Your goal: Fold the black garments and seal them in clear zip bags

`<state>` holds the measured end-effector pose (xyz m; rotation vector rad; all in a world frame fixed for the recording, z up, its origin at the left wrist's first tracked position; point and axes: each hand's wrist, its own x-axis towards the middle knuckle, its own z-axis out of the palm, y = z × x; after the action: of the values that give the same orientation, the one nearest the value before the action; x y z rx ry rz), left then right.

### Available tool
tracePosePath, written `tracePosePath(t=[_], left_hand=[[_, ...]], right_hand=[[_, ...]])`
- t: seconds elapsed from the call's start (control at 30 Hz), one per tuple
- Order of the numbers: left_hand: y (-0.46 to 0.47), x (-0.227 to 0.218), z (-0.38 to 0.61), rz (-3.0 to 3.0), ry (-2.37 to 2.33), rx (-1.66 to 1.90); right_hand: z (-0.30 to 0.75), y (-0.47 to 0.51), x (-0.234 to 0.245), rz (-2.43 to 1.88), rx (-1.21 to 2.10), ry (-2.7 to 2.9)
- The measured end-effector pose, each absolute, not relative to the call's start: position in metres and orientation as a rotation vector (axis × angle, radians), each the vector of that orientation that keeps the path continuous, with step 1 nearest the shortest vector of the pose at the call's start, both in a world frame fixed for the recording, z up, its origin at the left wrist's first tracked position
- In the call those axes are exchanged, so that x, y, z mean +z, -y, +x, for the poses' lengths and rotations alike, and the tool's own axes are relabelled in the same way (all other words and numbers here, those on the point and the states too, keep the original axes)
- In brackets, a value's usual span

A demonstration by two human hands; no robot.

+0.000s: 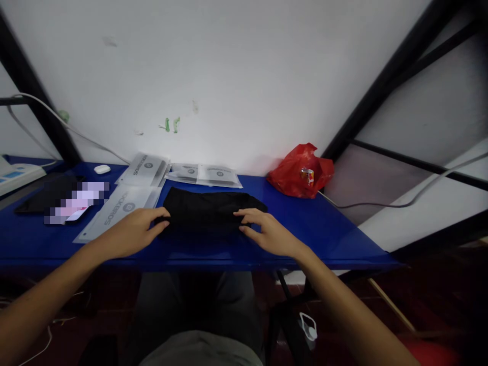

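Observation:
A folded black cloth lies on the blue table in front of me. My left hand rests at the cloth's left edge, fingers curled and pinching the fabric. At the cloth's right edge my right hand presses down with fingers bent, the thumb and forefinger gripping the fabric.
Several grey plastic packaging bags lie left of and behind the cloth. A phone and a dark flat object sit at the left, with a white earbud case behind. A red plastic bag stands at the back right by the wall.

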<state>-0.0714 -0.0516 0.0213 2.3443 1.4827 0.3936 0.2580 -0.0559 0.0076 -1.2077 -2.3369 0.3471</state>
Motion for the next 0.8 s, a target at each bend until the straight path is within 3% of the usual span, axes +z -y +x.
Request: tracePosePath(t=[0.2, 0.47, 0.63, 0.8], left_hand=[[0.013, 0.022, -0.065, 2.282, -1.611, 0.452], [-0.009, -0.004, -0.048, 2.462, -1.852, 0.154], [0.004, -0.009, -0.039, 2.797, -1.838, 0.164], [0.028, -0.004, -0.048, 2.836, -1.500, 0.166]], right_hand=[[0.249, 0.025, 0.018, -1.335, 0.267, 2.332], [0.234, -0.007, -0.010, -1.641, -0.054, 2.305], [0.234, 0.001, -0.025, -1.411, -0.208, 2.313], [0.250, 0.021, -0.017, -1.246, -0.139, 2.468]])
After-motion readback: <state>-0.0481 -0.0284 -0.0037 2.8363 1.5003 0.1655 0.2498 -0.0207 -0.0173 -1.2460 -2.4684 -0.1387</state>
